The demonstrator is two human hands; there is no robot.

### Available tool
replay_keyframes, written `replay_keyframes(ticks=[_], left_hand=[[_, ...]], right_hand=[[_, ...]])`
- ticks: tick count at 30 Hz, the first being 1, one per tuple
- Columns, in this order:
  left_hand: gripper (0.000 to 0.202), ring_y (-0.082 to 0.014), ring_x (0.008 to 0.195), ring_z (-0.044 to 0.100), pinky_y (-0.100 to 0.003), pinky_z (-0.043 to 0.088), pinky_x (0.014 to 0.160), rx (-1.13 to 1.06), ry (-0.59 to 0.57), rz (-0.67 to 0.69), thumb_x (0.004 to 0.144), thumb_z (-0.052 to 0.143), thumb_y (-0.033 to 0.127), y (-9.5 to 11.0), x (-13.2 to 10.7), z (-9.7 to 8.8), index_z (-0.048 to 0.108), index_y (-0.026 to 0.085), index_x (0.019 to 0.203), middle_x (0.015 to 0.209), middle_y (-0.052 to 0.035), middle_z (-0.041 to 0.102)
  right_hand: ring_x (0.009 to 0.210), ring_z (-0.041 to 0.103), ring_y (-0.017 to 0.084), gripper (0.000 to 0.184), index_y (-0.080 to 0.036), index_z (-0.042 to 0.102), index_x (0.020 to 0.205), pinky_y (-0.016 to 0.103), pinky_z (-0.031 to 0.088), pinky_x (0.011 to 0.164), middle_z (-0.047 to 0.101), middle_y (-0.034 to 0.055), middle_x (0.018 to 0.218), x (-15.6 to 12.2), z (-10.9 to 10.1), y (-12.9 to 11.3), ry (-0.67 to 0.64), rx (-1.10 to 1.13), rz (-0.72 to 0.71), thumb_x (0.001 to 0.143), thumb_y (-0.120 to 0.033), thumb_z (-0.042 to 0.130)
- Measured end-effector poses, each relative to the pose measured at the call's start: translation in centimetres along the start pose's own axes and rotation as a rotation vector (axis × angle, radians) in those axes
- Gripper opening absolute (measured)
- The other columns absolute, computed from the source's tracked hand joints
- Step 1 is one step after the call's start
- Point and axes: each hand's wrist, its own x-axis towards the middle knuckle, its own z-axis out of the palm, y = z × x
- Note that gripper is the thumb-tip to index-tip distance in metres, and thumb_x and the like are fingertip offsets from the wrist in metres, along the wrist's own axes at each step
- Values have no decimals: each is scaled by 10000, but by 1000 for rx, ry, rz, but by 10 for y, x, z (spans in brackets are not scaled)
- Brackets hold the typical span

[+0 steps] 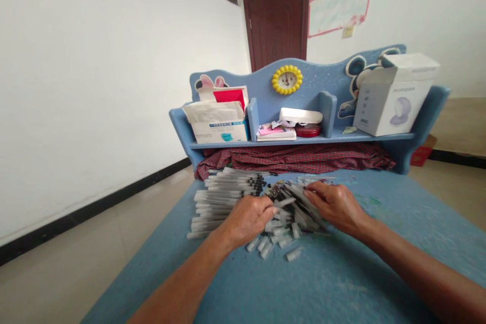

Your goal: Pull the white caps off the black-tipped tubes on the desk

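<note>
My left hand (248, 216) is closed in a pinch over the middle of the pile, with a frosted pen cap (284, 203) at its fingertips. At the pile's right edge, my right hand (336, 206) has its fingers curled together on a translucent pen barrel (304, 197); its fingertips are partly hidden. Many capped pens (216, 197) lie side by side to the left, their dark ends pointing right. Loose pen caps (268, 249) are scattered in front of the left hand. Between the hands lies a jumble of uncapped pen barrels (299, 215).
The blue table (288, 288) has a raised back shelf. On the shelf stand a mask box (222, 131), papers (276, 134), a red round tin (308, 131) and a white carton (391, 93). A checked cloth (288, 158) is bunched beneath it. A yellow clock (287, 79) hangs above.
</note>
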Motion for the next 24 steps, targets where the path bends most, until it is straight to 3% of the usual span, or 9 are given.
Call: replay_keyframes(ticks=[5,12,16,19,24], left_hand=[[265,-115,626,547,-193,355,601,-38,22,102,905,431,277,4,-3,3,625,158,770,661,4,596],[259,-121,658,563,-194,371,625,-64,11,159,906,433,285,7,-4,6,632,154,806,691,-5,608],[275,-108,627,533,-186,350,598,-94,-6,187,906,418,283,6,-4,2,611,147,764,654,9,563],[283,-97,587,498,-183,329,569,-119,-8,159,892,414,280,-1,-3,-8,593,140,723,606,24,515],[319,-106,561,482,-198,300,538,-82,100,-4,876,402,321,-25,0,-24,573,142,675,573,26,506]], right_hand=[[517,447,100,371,-166,535,623,219,306,485,499,-12,544,-6,-3,-8,-143,292,-85,890,-378,389],[422,410,63,267,-162,537,648,189,298,417,503,-36,491,-11,-2,-8,-275,503,39,847,-325,464],[327,361,43,253,-176,503,663,175,250,336,520,-45,476,-12,-9,-7,-341,686,154,795,-391,516],[305,372,47,277,-176,504,676,179,251,320,551,-33,483,-9,-23,3,-262,747,188,748,-439,558],[302,376,62,292,-188,501,661,207,253,323,572,-8,479,-2,-45,30,71,776,289,735,-456,588]])
